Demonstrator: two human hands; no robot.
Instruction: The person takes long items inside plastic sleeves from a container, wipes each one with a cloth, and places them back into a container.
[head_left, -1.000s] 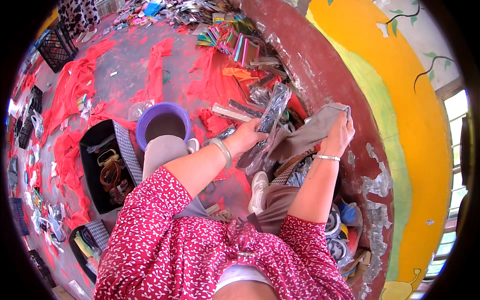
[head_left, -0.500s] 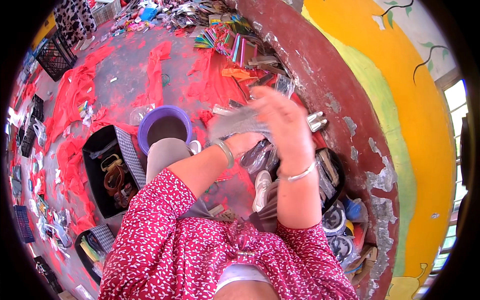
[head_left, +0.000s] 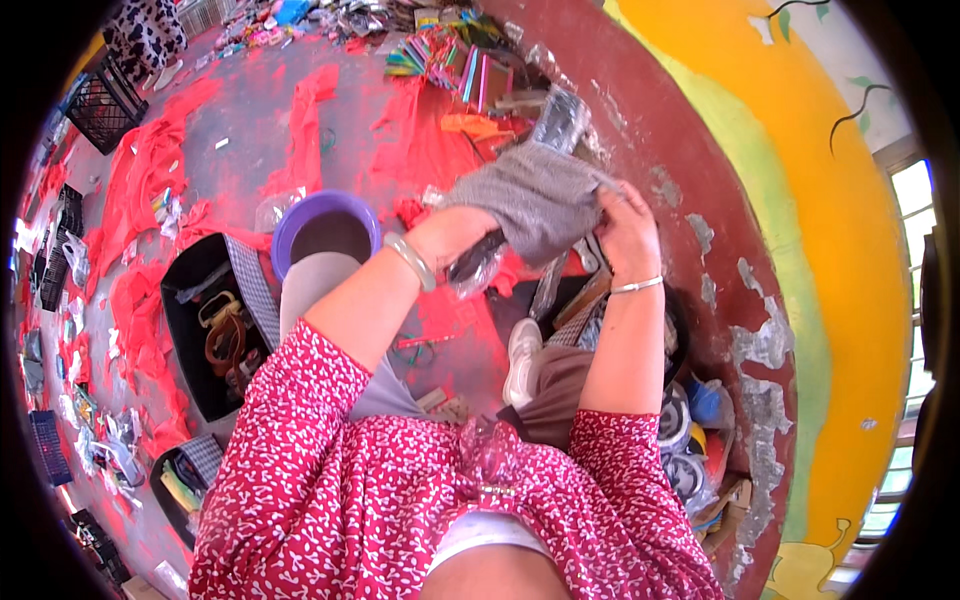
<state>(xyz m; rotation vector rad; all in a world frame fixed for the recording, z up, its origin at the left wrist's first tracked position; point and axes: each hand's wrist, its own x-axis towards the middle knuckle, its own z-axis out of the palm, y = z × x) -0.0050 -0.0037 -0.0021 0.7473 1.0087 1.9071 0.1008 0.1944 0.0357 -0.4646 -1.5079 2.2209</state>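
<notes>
A grey cloth (head_left: 530,195) is stretched between my hands above the gap in front of my knees. My left hand (head_left: 460,235) grips its near left side, with the fingertips hidden by the fabric. Under that hand hangs a dark item in clear plastic (head_left: 478,262); whether the hand also holds it is unclear. The fingers of my right hand (head_left: 628,225) pinch the cloth's right edge. Just beyond the cloth lies a long dark item in clear wrapping (head_left: 561,120). A purple bucket (head_left: 281,238) stands left of my left forearm.
Left of me is a black box with checked lining (head_left: 255,295), holding brown belts (head_left: 225,340). A black container (head_left: 678,335) stands by my right forearm, near the peeling red wall (head_left: 690,180). Red scraps cover the floor. A person's patterned trousers (head_left: 143,35) show near a black crate (head_left: 103,105).
My right hand, blurred above the cloth before, has moved right and down onto its edge. The cloth has swung further right and spread out. My left hand has shifted slightly left and away from me.
</notes>
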